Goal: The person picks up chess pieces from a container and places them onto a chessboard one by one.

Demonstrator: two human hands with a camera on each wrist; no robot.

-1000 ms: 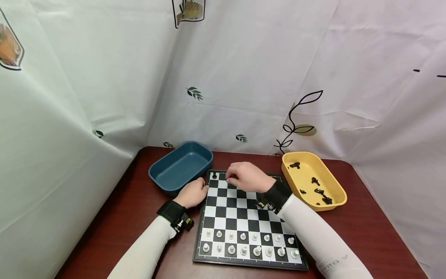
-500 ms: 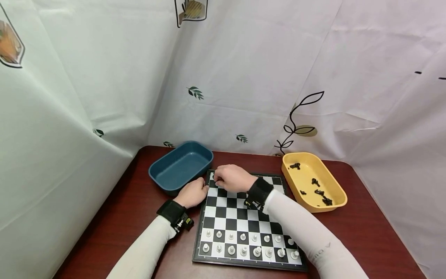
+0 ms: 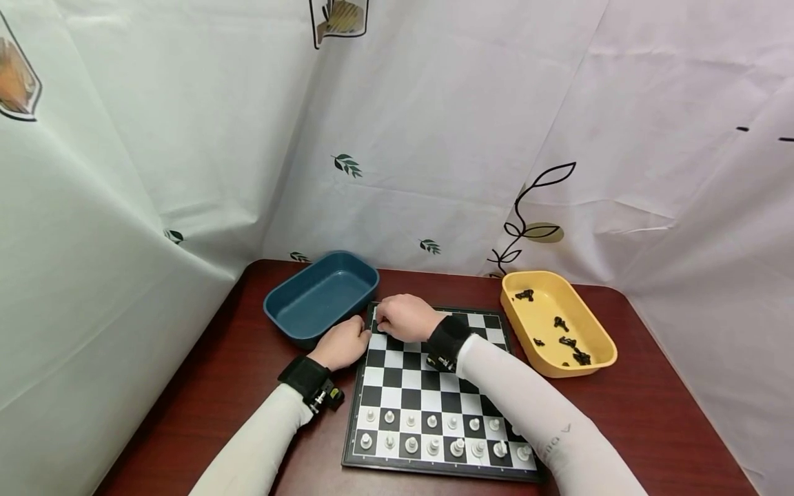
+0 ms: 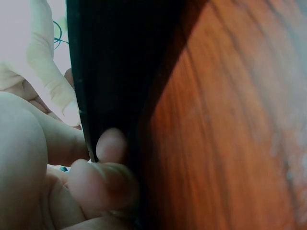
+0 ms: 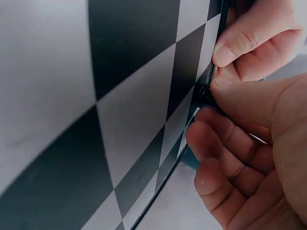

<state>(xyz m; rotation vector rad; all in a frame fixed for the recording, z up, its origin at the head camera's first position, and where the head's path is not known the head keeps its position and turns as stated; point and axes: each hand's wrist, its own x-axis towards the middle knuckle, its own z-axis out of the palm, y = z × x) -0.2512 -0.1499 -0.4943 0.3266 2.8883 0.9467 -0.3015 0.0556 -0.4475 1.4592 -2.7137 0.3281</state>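
The chessboard (image 3: 392,397) lies on the table, several white chess pieces (image 3: 457,448) standing in two rows along its near side. At its left edge, toward the far corner, my left hand (image 3: 340,344) grips the rim, thumb on top; the left wrist view shows fingertips (image 4: 111,145) against the board's dark side. My right hand (image 3: 410,317) is over the far left corner, close to the left hand. In the right wrist view its thumb and fingers pinch a small black chess piece (image 5: 204,97) at the board's surface. Fingers hide most of that piece, so its kind cannot be told.
A blue bin (image 3: 319,296) stands behind the left hand, near the board's far left corner. On the right, a yellow bin (image 3: 546,300) holds several black chess pieces (image 3: 581,357). A white patterned curtain (image 3: 434,138) hangs behind the dark red table (image 3: 205,406).
My right hand has moved left across the far rows to the corner, covering the black piece seen there one second ago. The left hand has stayed at the board's edge.
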